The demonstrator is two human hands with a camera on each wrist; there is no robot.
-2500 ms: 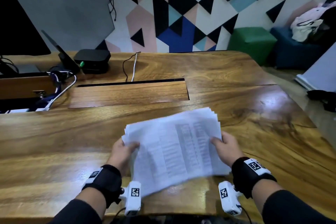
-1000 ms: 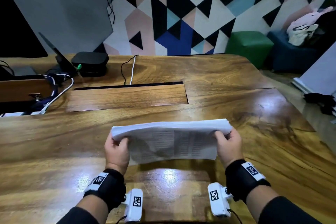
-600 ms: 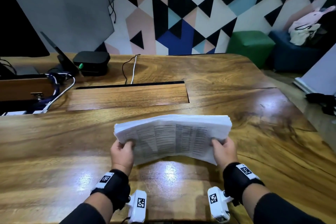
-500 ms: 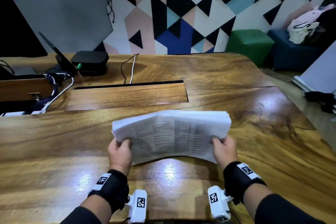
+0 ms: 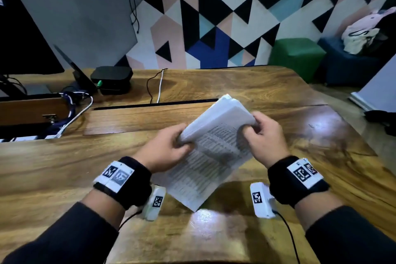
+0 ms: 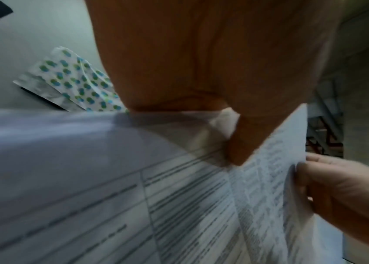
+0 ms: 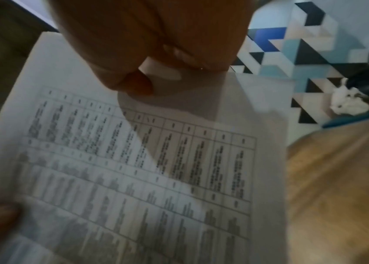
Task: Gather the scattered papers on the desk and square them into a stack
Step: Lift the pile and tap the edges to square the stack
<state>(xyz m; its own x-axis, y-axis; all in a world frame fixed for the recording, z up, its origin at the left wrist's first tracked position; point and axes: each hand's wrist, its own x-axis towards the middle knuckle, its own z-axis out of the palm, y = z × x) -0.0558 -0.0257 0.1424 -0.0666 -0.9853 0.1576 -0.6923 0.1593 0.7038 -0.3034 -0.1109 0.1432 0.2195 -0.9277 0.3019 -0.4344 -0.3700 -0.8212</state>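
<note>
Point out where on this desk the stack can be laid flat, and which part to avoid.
Bare wood lies on the desk right of the paper stack, out to the right edge, and on the near left beside the left hand. The inset panel behind the hands is bare too. The right hand also grips the stack. Avoid the far left: cables and a black box crowd it.

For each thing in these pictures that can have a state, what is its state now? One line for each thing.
paper stack: gathered in one bundle, held tilted over the desk, one corner pointing down, printed tables facing the person
left hand: grips the stack's left edge
right hand: grips the stack's right edge
desk: no loose sheets seen on it
desk hatch: closed
white cable: lies loose on the desk
</note>
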